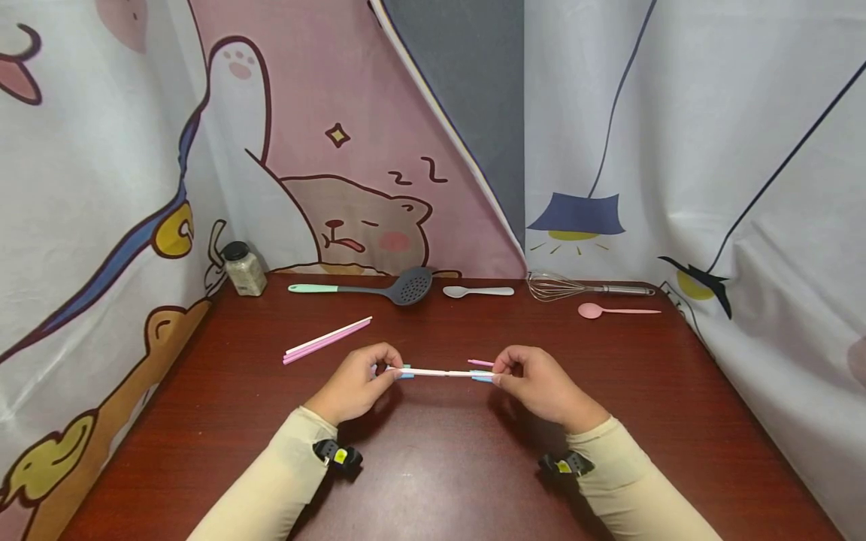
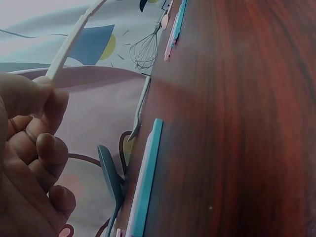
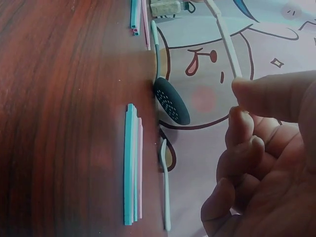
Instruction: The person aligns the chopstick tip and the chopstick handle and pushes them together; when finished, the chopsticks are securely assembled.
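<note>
Between my hands stretches a slim white stick [image 1: 426, 373] with a visible joint near its middle. My left hand [image 1: 358, 382] pinches one end between thumb and forefinger, its other fingers curled in. At the opposite end, my right hand [image 1: 544, 385] pinches the stick the same way. In the wrist views the white stick [image 2: 63, 53] bends slightly at the joint, and it is raised above the table. Light blue sticks [image 2: 149, 182] lie below my left hand with a pink one alongside. More blue sticks [image 3: 129, 168] and pink sticks [image 3: 140, 170] lie below my right hand, partly hidden in the head view.
Pink and white sticks [image 1: 326, 343] lie at the left. Along the back edge are a lidded jar [image 1: 245, 272], a slotted skimmer [image 1: 410, 287], a white spoon [image 1: 480, 291] and a whisk [image 1: 561, 287]. A pink spoon [image 1: 591, 310] lies before the whisk. Printed curtains enclose the table.
</note>
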A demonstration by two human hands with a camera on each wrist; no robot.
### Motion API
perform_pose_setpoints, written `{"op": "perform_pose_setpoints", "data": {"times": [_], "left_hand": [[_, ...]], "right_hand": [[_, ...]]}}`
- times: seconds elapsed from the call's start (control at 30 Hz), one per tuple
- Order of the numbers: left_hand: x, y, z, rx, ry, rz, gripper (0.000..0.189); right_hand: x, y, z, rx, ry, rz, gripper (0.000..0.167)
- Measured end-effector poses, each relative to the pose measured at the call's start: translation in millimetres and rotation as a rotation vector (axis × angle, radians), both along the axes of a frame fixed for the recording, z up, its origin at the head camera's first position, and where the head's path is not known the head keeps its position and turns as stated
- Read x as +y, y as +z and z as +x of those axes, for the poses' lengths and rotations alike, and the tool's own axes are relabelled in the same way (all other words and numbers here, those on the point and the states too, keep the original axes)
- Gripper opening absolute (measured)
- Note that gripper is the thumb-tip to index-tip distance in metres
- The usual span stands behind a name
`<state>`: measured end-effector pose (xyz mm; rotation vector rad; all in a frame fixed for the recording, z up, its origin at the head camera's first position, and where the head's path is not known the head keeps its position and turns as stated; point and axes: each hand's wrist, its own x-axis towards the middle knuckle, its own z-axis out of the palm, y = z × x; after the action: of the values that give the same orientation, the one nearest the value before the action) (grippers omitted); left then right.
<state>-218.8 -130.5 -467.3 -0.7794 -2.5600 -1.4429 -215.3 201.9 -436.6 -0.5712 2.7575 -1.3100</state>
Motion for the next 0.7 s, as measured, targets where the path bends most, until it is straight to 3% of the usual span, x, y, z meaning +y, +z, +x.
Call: {"op": "perform_pose_setpoints", "data": {"times": [0.3,0.7], "left_hand": [[5.0,0.6,1.9,0.020,-0.003,0.053,0.012],[1.8,0.3,-0.9,-0.040,0.083,0.106,0.005]], "right_hand": [[-2.4,0.4,2.1,0.002,0.007,-0.011,0.011],[-1.6,1.2,0.6,0.064,-0.030,-0.073,0.012]]}}
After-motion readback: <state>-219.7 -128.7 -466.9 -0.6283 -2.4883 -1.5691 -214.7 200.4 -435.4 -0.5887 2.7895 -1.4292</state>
